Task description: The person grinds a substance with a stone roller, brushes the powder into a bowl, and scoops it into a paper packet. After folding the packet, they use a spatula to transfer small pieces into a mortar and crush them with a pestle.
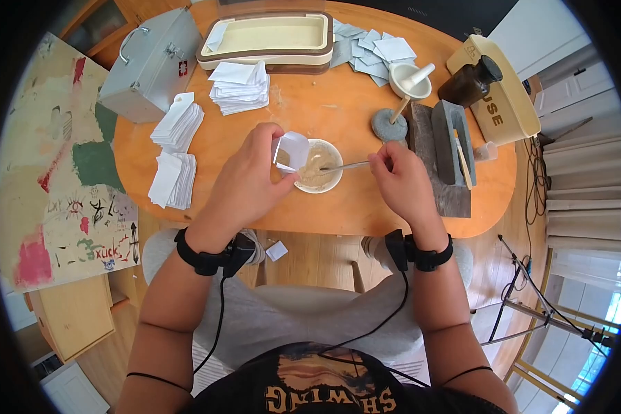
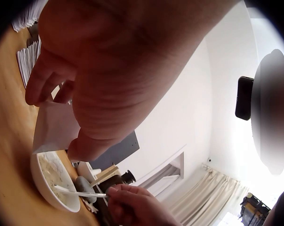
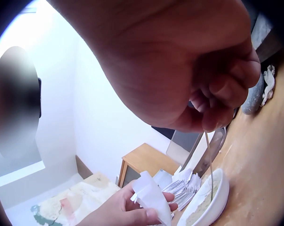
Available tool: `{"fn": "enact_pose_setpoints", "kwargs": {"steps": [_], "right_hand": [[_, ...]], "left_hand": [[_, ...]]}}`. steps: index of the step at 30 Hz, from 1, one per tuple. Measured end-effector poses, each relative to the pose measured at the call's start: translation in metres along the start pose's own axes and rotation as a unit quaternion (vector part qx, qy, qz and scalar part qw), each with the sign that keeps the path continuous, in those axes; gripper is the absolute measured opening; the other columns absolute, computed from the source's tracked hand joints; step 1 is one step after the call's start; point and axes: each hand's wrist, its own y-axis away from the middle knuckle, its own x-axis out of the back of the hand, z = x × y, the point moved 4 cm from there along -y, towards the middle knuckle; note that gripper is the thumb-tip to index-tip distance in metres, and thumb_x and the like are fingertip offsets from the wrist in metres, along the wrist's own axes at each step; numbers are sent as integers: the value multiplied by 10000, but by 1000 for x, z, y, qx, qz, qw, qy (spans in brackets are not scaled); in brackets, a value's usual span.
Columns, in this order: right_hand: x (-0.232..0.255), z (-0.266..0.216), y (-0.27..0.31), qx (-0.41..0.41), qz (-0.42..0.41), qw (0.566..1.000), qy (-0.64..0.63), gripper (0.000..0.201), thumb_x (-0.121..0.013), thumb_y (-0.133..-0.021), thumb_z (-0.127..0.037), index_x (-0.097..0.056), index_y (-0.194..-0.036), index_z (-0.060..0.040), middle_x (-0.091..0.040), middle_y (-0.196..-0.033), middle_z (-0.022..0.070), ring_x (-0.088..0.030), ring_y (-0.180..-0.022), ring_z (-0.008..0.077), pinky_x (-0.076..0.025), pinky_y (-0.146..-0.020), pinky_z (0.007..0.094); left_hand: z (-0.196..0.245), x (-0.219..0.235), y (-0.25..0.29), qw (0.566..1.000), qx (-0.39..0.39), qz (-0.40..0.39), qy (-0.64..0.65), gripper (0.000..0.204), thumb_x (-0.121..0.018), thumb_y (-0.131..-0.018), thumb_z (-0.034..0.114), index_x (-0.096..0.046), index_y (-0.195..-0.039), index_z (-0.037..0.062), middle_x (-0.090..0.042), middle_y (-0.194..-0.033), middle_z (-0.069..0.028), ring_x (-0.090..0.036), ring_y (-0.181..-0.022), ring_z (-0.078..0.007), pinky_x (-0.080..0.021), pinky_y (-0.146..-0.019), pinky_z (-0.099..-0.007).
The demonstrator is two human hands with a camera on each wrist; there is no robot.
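Observation:
A white bowl [image 1: 339, 181] of tan powder [image 1: 310, 172] stands near the table's front edge. My left hand [image 1: 245, 183] holds a small white paper packet [image 1: 295, 148] at the bowl's left rim, its mouth spread and some tan powder showing inside. From the right, my right hand [image 1: 406, 181] pinches the end of a thin metal spatula [image 1: 354, 165], whose far tip dips into the powder. In the left wrist view the packet [image 2: 56, 127] overhangs the bowl's edge [image 2: 40, 176]. The right wrist view shows the spatula [image 3: 209, 162] slanting down into the bowl.
Stacks of white packets [image 1: 239, 88] lie left and behind, near a metal case [image 1: 148, 65] and a cream tray [image 1: 272, 34]. Grey packets [image 1: 366, 50] are at the back. At right are a mortar [image 1: 400, 84], a round grey stone [image 1: 386, 127], a stone trough [image 1: 445, 145] and a dark jar [image 1: 462, 86].

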Motion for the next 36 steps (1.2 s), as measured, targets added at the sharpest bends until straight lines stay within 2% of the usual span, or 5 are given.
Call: {"fn": "enact_pose_setpoints", "kwargs": {"steps": [3, 5, 15, 35, 36], "right_hand": [[-15, 14, -5, -31, -33, 998, -41, 254, -721, -992, -210, -654, -876, 7, -641, -689, 188, -642, -622, 329, -487, -602, 432], [-28, 26, -9, -52, -90, 991, -79, 264, -692, -1050, -208, -647, -883, -8, -628, -702, 17, -547, -651, 78, -441, -589, 302], [-32, 31, -12, -75, -129, 972, -183, 269, -684, -1068, -222, -669, -893, -18, -635, -710, -3, -530, -630, 77, -434, -565, 302], [1, 1, -9, -52, -65, 939, -335, 242, -685, -1087, -187, -654, -900, -38, -626, -744, -38, -543, -677, 36, -417, -607, 236], [-4, -5, -7, -26, -45, 947, -317, 209, -703, -1072, -168, -653, -917, -38, -650, -723, 13, -580, -636, 100, -447, -608, 265]], "left_hand": [[-3, 1, 0, 1000, 7, 2, -21, 629, -863, -871, 120, -491, -1366, 13, -660, -1315, -224, -666, -1267, -386, -540, -1061, -439], [-5, 2, 1, 999, 7, 7, -31, 635, -866, -866, 128, -494, -1369, 18, -664, -1326, -226, -668, -1267, -384, -540, -1060, -440], [-5, 7, 2, 998, 34, -2, -50, 624, -873, -867, 178, -507, -1353, 39, -686, -1304, -216, -682, -1253, -380, -556, -1011, -449], [4, -3, -1, 993, 4, 0, -116, 575, -854, -867, 180, -527, -1317, 34, -681, -1260, -193, -716, -1068, -392, -570, -889, -470], [5, -4, -1, 993, 3, -1, -116, 575, -854, -867, 180, -527, -1317, 34, -681, -1260, -193, -716, -1068, -392, -570, -889, -470]]}}
